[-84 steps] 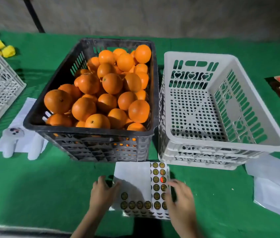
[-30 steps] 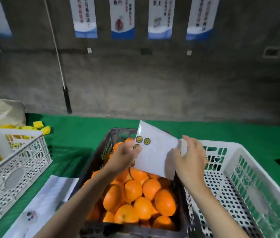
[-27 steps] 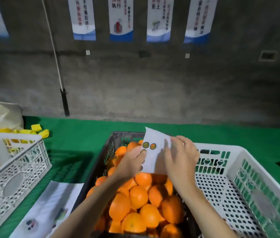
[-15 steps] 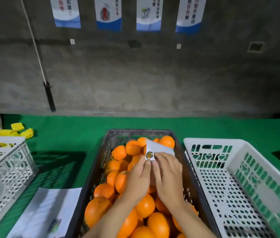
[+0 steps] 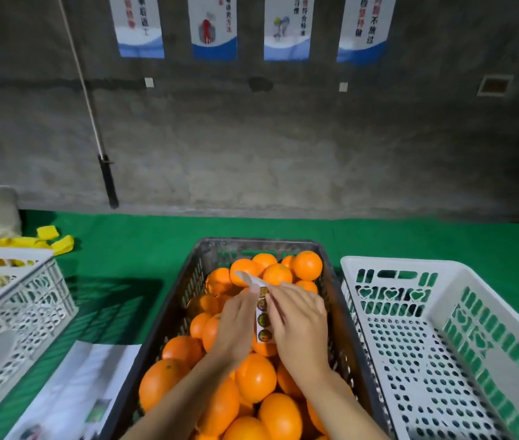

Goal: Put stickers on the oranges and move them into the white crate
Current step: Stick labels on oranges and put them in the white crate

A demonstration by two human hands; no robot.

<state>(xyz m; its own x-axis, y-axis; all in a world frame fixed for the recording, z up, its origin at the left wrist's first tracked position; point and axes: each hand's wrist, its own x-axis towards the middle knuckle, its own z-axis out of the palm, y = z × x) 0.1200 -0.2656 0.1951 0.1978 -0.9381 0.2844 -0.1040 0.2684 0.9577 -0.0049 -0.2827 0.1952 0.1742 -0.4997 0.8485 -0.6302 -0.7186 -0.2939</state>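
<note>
Head view: at centre frame, both hands, left (image 5: 235, 325) and right (image 5: 299, 322), pinch a folded sticker sheet (image 5: 263, 315) with curled fingers over the oranges (image 5: 255, 376) heaped in the dark crate (image 5: 169, 315), seemingly to peel a label, beside the empty white crate (image 5: 461, 277) at right.

oranges (image 5: 255, 377) in left crate (image 5: 169, 315) (white crate (image 5: 351, 300) right beside)

Perforated plastic crate (image 5: 391, 315), matt cloth (image 5: 156, 230)
</note>
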